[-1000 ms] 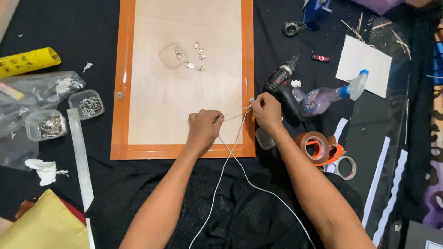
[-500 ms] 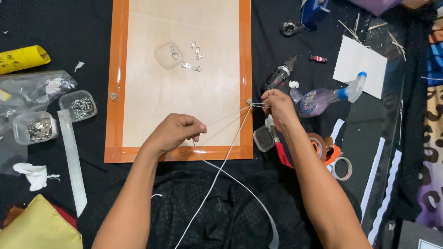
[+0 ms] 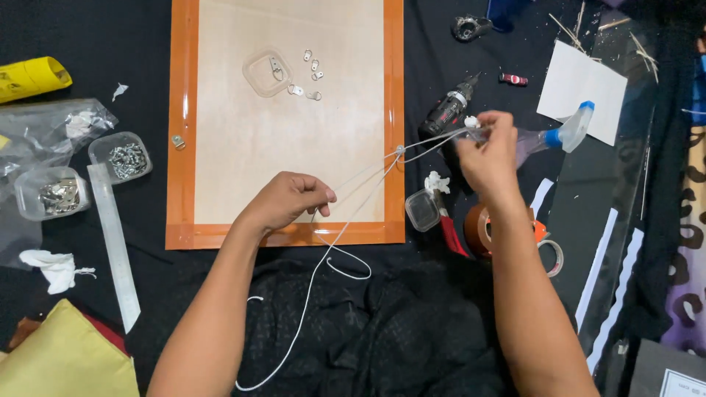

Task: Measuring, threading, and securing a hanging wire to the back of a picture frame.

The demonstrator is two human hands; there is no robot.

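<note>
An orange picture frame (image 3: 394,88) lies face down with its pale backing board up. A small metal hanger (image 3: 399,150) sits on its right rail. White cord (image 3: 329,252) runs through that hanger. My right hand (image 3: 489,151) pinches the cord to the right of the frame, above the drill. My left hand (image 3: 288,200) grips the cord over the board's lower part. The slack cord loops down over my black-clothed lap. A second hanger (image 3: 177,141) is on the left rail.
A clear tub and loose metal hangers (image 3: 312,74) lie on the board. Left: two tubs of screws (image 3: 120,156), a metal ruler (image 3: 113,243), plastic bags. Right: a cordless drill (image 3: 445,115), spray bottle (image 3: 562,133), tape rolls (image 3: 479,229), white card (image 3: 581,91).
My right hand has pulled the cord rightward, away from the hanger and over the drill. My left hand dropped lower on the board, and the slack on my lap formed a loop.
</note>
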